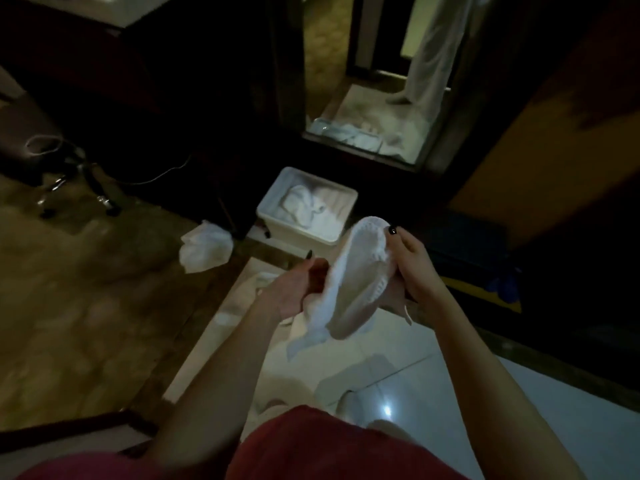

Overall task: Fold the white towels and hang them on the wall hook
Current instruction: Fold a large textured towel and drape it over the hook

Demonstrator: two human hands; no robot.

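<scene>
1. Two hands share one white towel (349,289) in the head view. They hold it in the air just below the middle of the picture, above the pale tiled floor (467,403).
2. My left hand (298,289) sits at 9 o'clock of the cloth, with its fingers curled round that edge in a firm grip.
3. My right hand (414,268) sits at 3 o'clock. Its thumb lies on the upper rim and the other fingers are tucked behind the cloth, pinching it. I cannot see those fingertips.
4. The towel's long axis runs from 1 o'clock down to 7 o'clock. The cloth is doubled over, and its rounded fold points up toward 1 o'clock beside my right thumb. The loose corners hang toward 7 and 5 o'clock.
5. At 11 o'clock of the held towel, apart from it, a white bin (298,229) stands on the floor. Bunched towels (308,206) lie inside it.
6. At 9 o'clock of my left hand, a crumpled towel (206,251) lies on the brown floor, near the bin but not touching it.
</scene>
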